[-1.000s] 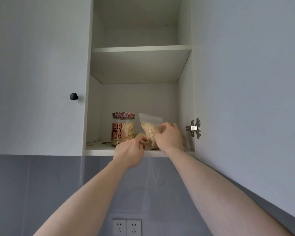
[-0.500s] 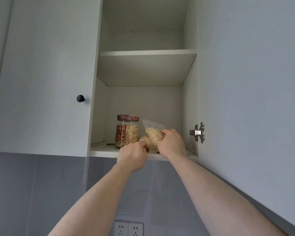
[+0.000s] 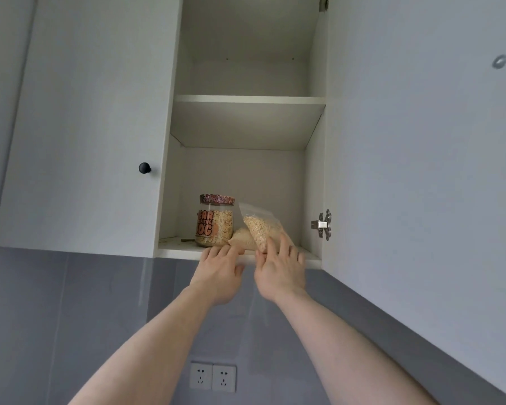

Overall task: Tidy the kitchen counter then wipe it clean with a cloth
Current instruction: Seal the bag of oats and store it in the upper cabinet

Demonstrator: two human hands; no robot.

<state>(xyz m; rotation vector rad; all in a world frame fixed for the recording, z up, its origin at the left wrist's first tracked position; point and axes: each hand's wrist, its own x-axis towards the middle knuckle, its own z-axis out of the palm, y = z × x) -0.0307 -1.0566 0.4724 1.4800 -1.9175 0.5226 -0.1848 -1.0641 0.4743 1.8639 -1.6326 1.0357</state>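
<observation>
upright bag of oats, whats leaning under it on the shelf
A second, flatter bag lies beside the jar, tucked under the upright bag. The right hand covers the upright bag's bottom corner, so contact there is hidden.

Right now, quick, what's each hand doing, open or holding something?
Left hand: open, fingers straight at the shelf edge, holding nothing.
Right hand: open, straight fingers touching the upright bag of oats.

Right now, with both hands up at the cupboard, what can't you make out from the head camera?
- Kitchen counter and cloth: out of the head view, which points up.
- Lower bag: mostly hidden behind the upright bag and the left hand.
- Right hand: whether its fingers touch the upright bag is unclear.
- Jar label: partly unreadable.
- Top of the upper shelf: hidden, seen from below.
</observation>
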